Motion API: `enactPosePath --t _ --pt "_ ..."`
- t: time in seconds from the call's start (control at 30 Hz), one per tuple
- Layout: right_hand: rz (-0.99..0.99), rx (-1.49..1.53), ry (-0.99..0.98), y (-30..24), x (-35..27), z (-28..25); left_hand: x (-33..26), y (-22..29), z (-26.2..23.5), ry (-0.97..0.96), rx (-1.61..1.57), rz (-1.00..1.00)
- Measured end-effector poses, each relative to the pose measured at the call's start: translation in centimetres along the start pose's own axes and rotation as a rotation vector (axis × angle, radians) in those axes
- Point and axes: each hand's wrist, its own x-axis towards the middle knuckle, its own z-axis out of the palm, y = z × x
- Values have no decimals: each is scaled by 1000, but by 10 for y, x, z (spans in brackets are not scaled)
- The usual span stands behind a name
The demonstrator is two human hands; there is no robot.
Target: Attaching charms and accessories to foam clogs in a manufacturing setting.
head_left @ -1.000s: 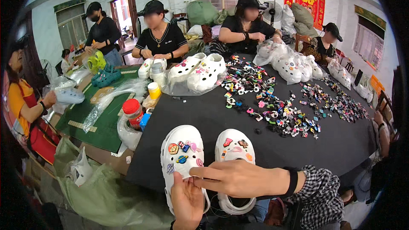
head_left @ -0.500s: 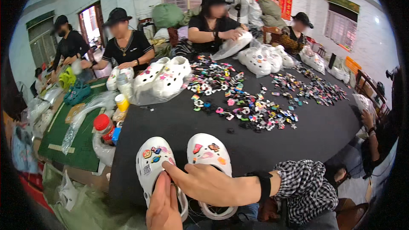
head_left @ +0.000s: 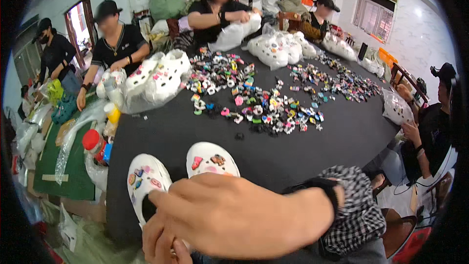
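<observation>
Two white clogs with colourful charms stand side by side at the near edge of the black table. The left clog (head_left: 146, 171) has several charms on its toe; the right clog (head_left: 212, 159) shows a pink one and a brown one. My right hand (head_left: 239, 215) reaches across both from the right, covering their heel parts. Its fingers are bent over my left hand (head_left: 159, 237), and its fingertips are hidden. The left hand's fingers are curled against its thumb beside the left clog's heel. Whatever lies between the fingers is too small or covered to make out.
Loose charms (head_left: 273, 110) lie in heaps mid-table. Bagged white clogs (head_left: 159, 76) stand at the left, more bagged clogs (head_left: 278, 49) at the back. A red-lidded jar (head_left: 93, 142) and a yellow bottle (head_left: 112, 113) flank the left edge. Several people work around the table.
My right hand has come closer to my view and now covers more of both clogs. My left hand's fingers, straight before, are curled. The whole view has shifted.
</observation>
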Motion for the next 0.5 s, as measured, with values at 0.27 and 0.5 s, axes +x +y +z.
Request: enactPosePath --t 0.27,0.5 --pt "31 -301 -300 -51 19 -53 91 82 42 -13 844 -102" --pt "-150 -659 -130 -65 10 -17 111 44 24 -129 748 -7"
